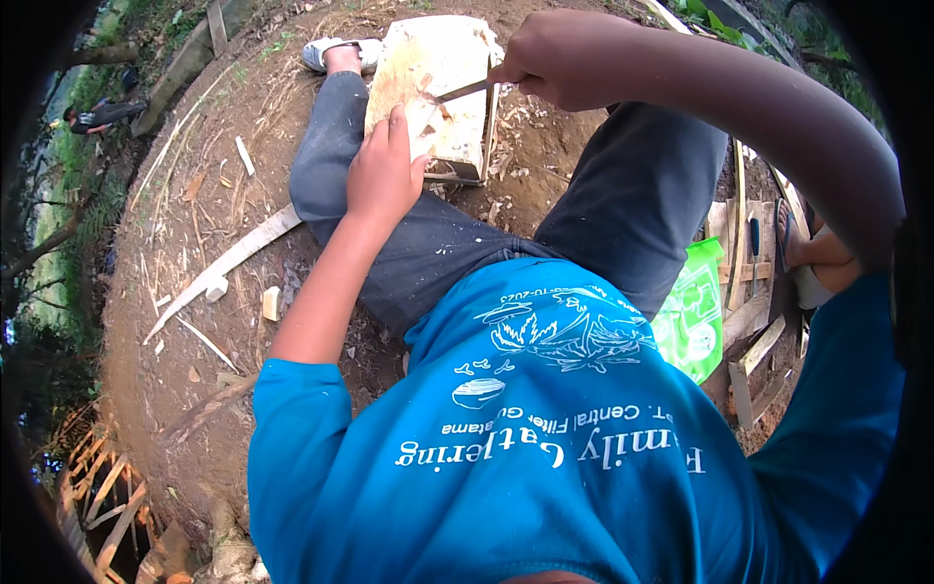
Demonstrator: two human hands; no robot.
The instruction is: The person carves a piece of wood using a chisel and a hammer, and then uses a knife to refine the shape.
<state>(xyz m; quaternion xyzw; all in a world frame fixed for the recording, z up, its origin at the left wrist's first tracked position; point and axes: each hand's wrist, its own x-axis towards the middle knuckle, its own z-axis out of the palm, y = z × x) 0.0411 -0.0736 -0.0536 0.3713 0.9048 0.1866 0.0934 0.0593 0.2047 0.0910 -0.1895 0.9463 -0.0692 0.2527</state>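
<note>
My right hand [559,60] is closed around the handle of a knife [465,91], its blade pointing left across a pale wooden block [443,44]. The blade's tip meets a small pale piece of wood [421,125] on top of the block. From the near side, my left hand [384,173] holds that piece against the block, with the index finger stretched forward and the thumb on its right. Curled shavings lie around the blade's tip. The block stands on the ground between my legs, and the knife's handle is mostly hidden in my fist.
On the ground to the left lie a long pale wood strip [233,261] and a small wood offcut [270,303]. A green bag [693,313] sits by my right thigh. Beyond it are planks, a blue-handled tool [755,241] and another person's foot [790,236]. Another person [100,117] is far left.
</note>
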